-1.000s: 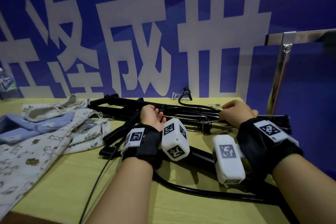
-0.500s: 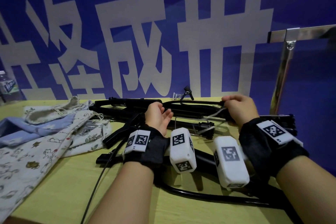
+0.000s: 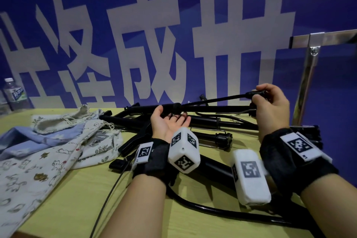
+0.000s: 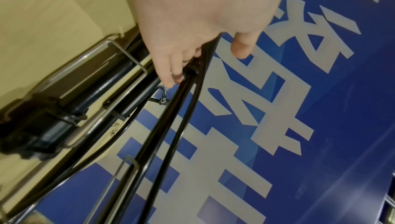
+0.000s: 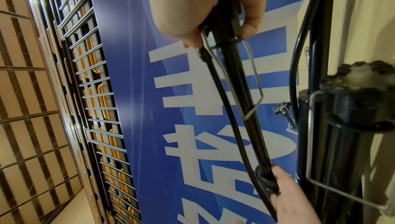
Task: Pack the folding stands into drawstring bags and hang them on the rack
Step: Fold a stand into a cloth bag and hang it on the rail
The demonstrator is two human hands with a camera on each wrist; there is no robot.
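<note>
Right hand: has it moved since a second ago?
Yes. The right hand has risen off the table, lifting the end of a black stand up against the blue banner behind.

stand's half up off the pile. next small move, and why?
Probably curl the left hand around the stand. The right hand grips its raised end, but the left lies palm-up and open beneath the shaft, only cradling it. A firm second grip would likely steady it for carrying to the bags.
</note>
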